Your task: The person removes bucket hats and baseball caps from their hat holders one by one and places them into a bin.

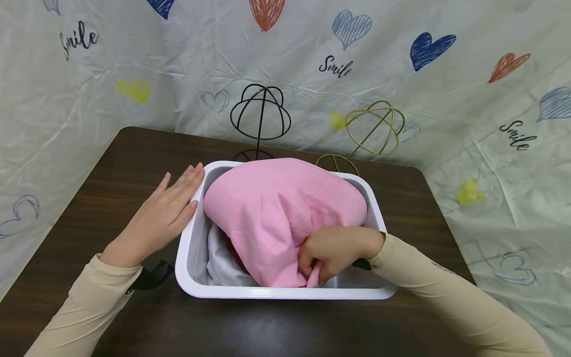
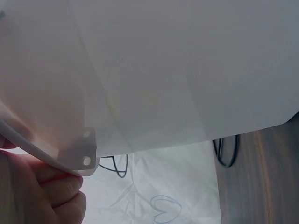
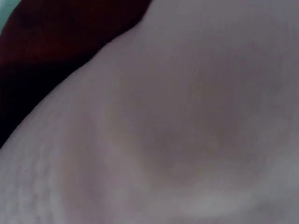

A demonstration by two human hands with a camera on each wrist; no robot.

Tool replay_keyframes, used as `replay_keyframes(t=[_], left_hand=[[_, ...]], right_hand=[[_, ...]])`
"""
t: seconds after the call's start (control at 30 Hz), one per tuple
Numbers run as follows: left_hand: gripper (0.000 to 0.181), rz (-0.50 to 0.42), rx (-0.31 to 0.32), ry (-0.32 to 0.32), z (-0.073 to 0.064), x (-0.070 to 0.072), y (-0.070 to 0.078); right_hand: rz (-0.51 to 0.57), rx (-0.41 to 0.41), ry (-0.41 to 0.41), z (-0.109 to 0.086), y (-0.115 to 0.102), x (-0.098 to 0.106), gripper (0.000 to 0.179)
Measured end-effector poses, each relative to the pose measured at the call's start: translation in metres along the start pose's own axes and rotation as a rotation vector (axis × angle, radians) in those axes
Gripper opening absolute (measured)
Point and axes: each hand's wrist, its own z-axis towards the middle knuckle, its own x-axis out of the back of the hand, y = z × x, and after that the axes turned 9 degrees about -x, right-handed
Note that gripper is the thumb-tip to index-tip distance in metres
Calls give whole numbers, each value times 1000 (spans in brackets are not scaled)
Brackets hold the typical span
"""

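In the head view a pink cloth hat (image 1: 276,213) with rows of stitching on its brim fills much of a white plastic bin (image 1: 285,293). My right hand (image 1: 334,250) pinches a fold of the hat near the bin's front. My left hand (image 1: 162,218) rests with straight fingers against the bin's left rim; fingertips (image 2: 65,191) show there in the left wrist view. Beneath the hat lie a silvery grey cloth (image 1: 223,260) and a dark red item (image 1: 236,255), mostly hidden. Blurred pale fabric (image 3: 187,130) fills the right wrist view.
Behind the bin stand a black wire hat stand (image 1: 260,116) and a gold wire hat stand (image 1: 376,126). All are on a dark wooden table (image 1: 129,158). A white curtain (image 1: 294,54) printed with hearts hangs behind and at both sides.
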Motion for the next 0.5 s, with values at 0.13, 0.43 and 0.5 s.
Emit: replay_keyframes(t=[0.13,0.43,0.5], left_hand=[[55,43,-3,2,0,3,1],[54,79,-5,2,0,3,2],[54,84,-9,-1,1,3,2]], right_hand=[[-10,1,-47,5,2,-4,18],[-31,-7,-144,18,3,-9,17],[-11,-29,-154,17,2,-8,15]])
